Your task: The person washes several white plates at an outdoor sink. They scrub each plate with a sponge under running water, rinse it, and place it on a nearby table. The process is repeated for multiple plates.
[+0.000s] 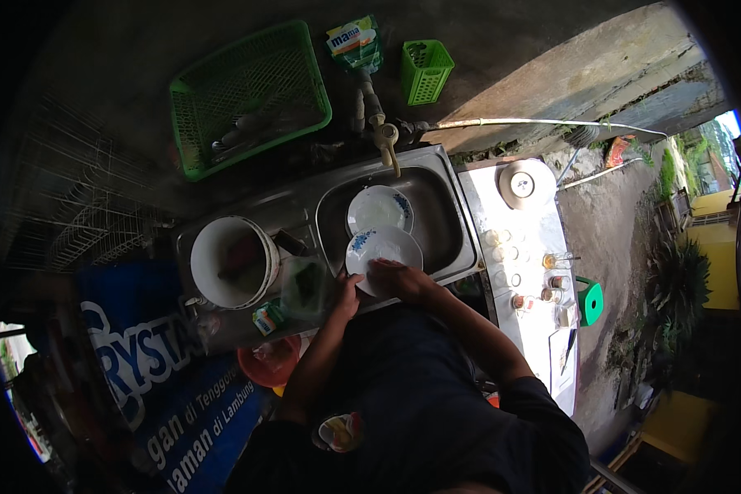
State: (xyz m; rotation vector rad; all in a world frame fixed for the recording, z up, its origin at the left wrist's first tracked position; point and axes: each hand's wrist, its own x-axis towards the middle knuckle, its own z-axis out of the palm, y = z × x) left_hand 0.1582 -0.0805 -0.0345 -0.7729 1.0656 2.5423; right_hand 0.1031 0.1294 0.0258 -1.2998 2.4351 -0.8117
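Observation:
Over the near edge of a stainless steel sink (438, 213), my left hand (348, 295) grips the rim of a white plate with blue flowers (386, 244). The fingers of my right hand (401, 279) rest flat on the same plate's upper face. A second white plate with a blue pattern (376, 207) lies in the basin just beyond, partly covered by the first. Above the basin's far side is a beige tap (386, 137); whether water runs from it I cannot tell.
A white bucket (222, 262) and a clear container with something green (304, 287) stand left of the basin. Beyond are a green basket (191, 86), a detergent pouch (355, 44) and a small green basket (426, 77). Right, a white counter (531, 346) holds glasses, jars and stacked plates (522, 184).

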